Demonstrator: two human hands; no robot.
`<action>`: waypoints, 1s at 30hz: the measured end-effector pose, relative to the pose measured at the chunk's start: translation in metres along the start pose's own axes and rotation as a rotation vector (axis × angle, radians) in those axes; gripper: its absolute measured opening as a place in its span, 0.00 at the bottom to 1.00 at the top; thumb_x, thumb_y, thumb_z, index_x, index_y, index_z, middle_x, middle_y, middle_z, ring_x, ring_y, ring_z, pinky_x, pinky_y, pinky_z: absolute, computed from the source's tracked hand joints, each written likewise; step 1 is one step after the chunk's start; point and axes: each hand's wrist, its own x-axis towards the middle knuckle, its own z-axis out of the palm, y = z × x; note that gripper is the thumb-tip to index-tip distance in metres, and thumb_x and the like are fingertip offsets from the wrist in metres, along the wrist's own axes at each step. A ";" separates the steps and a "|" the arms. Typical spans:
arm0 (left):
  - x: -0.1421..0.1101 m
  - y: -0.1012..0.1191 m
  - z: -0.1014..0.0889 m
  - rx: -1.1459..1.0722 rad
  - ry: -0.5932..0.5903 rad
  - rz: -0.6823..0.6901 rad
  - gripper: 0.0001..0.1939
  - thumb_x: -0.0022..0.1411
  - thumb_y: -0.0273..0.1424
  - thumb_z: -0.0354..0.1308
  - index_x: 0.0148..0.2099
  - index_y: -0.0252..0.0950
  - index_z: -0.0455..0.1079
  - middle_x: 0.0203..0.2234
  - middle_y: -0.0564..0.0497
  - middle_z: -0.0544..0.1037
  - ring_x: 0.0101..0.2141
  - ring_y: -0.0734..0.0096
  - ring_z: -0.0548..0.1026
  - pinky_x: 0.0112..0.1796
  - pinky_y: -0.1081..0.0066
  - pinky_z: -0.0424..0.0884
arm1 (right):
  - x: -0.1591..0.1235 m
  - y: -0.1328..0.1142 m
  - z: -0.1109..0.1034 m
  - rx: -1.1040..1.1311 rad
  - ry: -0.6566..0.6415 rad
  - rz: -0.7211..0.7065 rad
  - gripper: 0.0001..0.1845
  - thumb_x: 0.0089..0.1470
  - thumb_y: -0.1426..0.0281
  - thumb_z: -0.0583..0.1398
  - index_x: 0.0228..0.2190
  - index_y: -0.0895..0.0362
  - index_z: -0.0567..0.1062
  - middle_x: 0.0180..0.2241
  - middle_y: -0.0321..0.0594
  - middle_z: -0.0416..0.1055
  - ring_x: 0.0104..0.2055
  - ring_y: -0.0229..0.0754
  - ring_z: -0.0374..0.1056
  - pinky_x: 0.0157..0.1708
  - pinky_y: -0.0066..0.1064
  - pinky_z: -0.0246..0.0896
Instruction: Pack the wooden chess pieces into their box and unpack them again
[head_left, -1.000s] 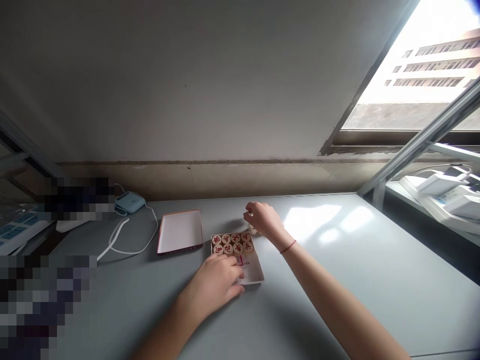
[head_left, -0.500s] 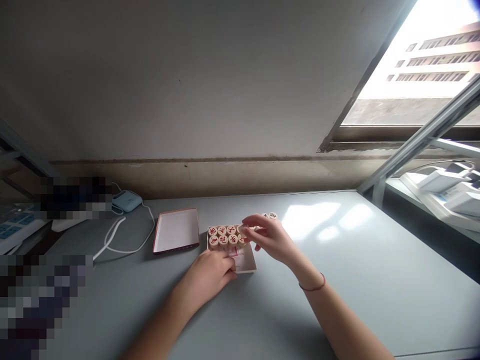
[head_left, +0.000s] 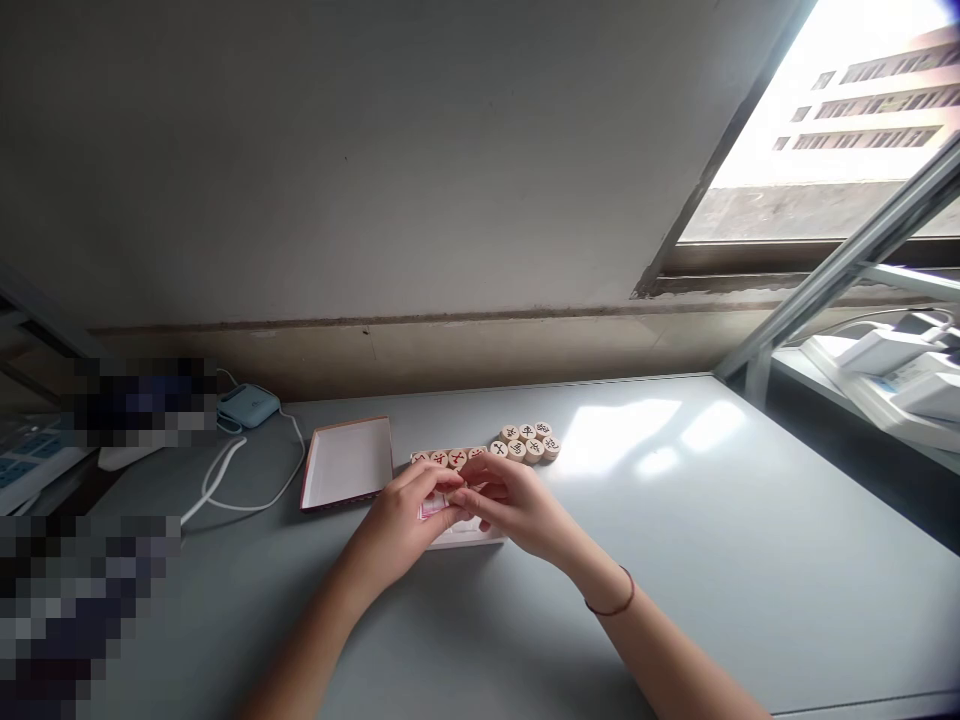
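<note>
My left hand (head_left: 401,515) and my right hand (head_left: 517,498) meet over a shallow white box (head_left: 469,538). Their fingers are curled and the fingertips come together; whatever lies between them is hidden. Behind the fingers, a row of round wooden Chinese chess pieces with red characters (head_left: 457,458) sits along the back of the box. The front row of red pieces is covered by my hands. Pink-and-white printed material (head_left: 433,505) shows inside the box. Just beyond my right hand, several pieces with black characters (head_left: 527,442) stand in two rows on the table.
Left of the box lies its lid (head_left: 349,462), white inside up. Farther left are a light-blue device (head_left: 249,405), a white cable (head_left: 281,492) and a power strip (head_left: 34,460). A metal frame (head_left: 817,285) and white equipment (head_left: 892,370) stand on the right.
My right hand has moved left and down to meet my left hand, uncovering the black-character pieces. My left hand has shifted slightly left and up, its fingers now over the front red row.
</note>
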 end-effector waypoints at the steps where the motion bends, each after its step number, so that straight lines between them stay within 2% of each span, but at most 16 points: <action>1: 0.000 0.000 -0.002 0.000 -0.018 -0.018 0.08 0.63 0.35 0.56 0.43 0.41 0.71 0.41 0.51 0.75 0.43 0.65 0.73 0.44 0.68 0.70 | 0.000 0.001 0.000 -0.004 -0.009 0.010 0.16 0.54 0.56 0.60 0.34 0.56 0.69 0.28 0.36 0.71 0.31 0.37 0.70 0.24 0.25 0.65; 6: -0.001 -0.010 -0.015 0.081 -0.095 -0.138 0.09 0.62 0.38 0.55 0.41 0.44 0.74 0.40 0.53 0.76 0.39 0.67 0.74 0.40 0.70 0.69 | 0.002 0.006 -0.006 -0.053 0.040 -0.011 0.16 0.56 0.56 0.59 0.34 0.56 0.69 0.33 0.39 0.72 0.31 0.37 0.70 0.25 0.26 0.66; 11: -0.001 -0.025 -0.018 0.214 -0.089 -0.159 0.05 0.59 0.34 0.55 0.33 0.40 0.71 0.33 0.55 0.74 0.33 0.69 0.73 0.36 0.71 0.67 | 0.003 0.009 -0.008 -0.078 0.031 -0.024 0.15 0.56 0.56 0.58 0.35 0.56 0.70 0.37 0.40 0.72 0.31 0.36 0.70 0.25 0.26 0.65; 14: 0.000 -0.026 -0.015 0.263 -0.103 -0.145 0.06 0.58 0.33 0.56 0.29 0.39 0.68 0.29 0.55 0.73 0.32 0.70 0.71 0.33 0.72 0.65 | 0.002 0.009 -0.005 -0.108 0.022 0.017 0.16 0.56 0.55 0.58 0.34 0.56 0.69 0.33 0.38 0.71 0.30 0.36 0.69 0.23 0.25 0.65; 17: 0.000 -0.024 -0.012 0.360 -0.114 -0.103 0.06 0.58 0.30 0.57 0.28 0.38 0.67 0.28 0.54 0.73 0.34 0.67 0.70 0.35 0.69 0.65 | 0.001 0.009 -0.001 -0.158 0.013 0.032 0.13 0.56 0.58 0.57 0.34 0.55 0.69 0.28 0.35 0.68 0.28 0.35 0.67 0.22 0.25 0.64; 19: -0.001 -0.023 -0.011 0.439 -0.113 -0.086 0.03 0.57 0.28 0.57 0.30 0.39 0.69 0.29 0.53 0.73 0.35 0.65 0.70 0.38 0.67 0.66 | 0.000 0.011 0.002 -0.223 0.018 -0.004 0.09 0.56 0.62 0.57 0.34 0.55 0.70 0.28 0.34 0.68 0.27 0.35 0.66 0.23 0.25 0.64; 22: -0.002 -0.024 -0.008 0.530 -0.104 -0.069 0.04 0.57 0.26 0.57 0.34 0.41 0.72 0.34 0.51 0.73 0.39 0.62 0.70 0.40 0.64 0.67 | 0.000 0.013 0.007 -0.346 0.054 -0.111 0.04 0.55 0.70 0.57 0.34 0.54 0.72 0.35 0.37 0.70 0.31 0.35 0.67 0.26 0.25 0.65; 24: -0.003 -0.025 -0.007 0.559 -0.100 -0.071 0.05 0.58 0.26 0.56 0.34 0.41 0.72 0.35 0.51 0.72 0.41 0.62 0.69 0.41 0.64 0.67 | 0.000 0.015 0.010 -0.436 0.069 -0.178 0.08 0.53 0.75 0.57 0.35 0.53 0.73 0.40 0.40 0.69 0.34 0.35 0.67 0.27 0.25 0.66; 26: -0.005 -0.026 -0.009 0.566 -0.096 -0.088 0.05 0.58 0.27 0.56 0.34 0.42 0.72 0.35 0.51 0.71 0.41 0.62 0.69 0.41 0.63 0.67 | 0.000 0.018 0.015 -0.518 0.071 -0.216 0.13 0.52 0.78 0.56 0.37 0.53 0.74 0.41 0.41 0.69 0.34 0.36 0.68 0.29 0.25 0.66; 30: -0.006 -0.028 -0.020 0.526 -0.095 -0.085 0.04 0.57 0.30 0.57 0.35 0.43 0.72 0.34 0.52 0.72 0.39 0.62 0.71 0.42 0.64 0.67 | 0.005 0.023 0.029 -0.693 0.104 -0.235 0.11 0.54 0.78 0.57 0.38 0.54 0.72 0.38 0.39 0.72 0.29 0.35 0.70 0.31 0.27 0.65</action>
